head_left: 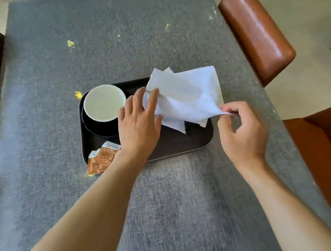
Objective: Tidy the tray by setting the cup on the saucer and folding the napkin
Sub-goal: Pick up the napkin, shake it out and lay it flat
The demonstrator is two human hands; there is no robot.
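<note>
White cup on black saucer, left in tray; left hand presses the napkin, right hand pinches its corner.

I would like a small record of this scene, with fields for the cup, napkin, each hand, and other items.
cup: white cup sits on the dark saucer, left part of the black tray
napkin: white napkin unfolded and crumpled, right part of tray
left hand: left hand rests on the napkin's left edge
right hand: right hand pinches the napkin's near right corner
other: brown sachets at the tray's near left corner
</note>
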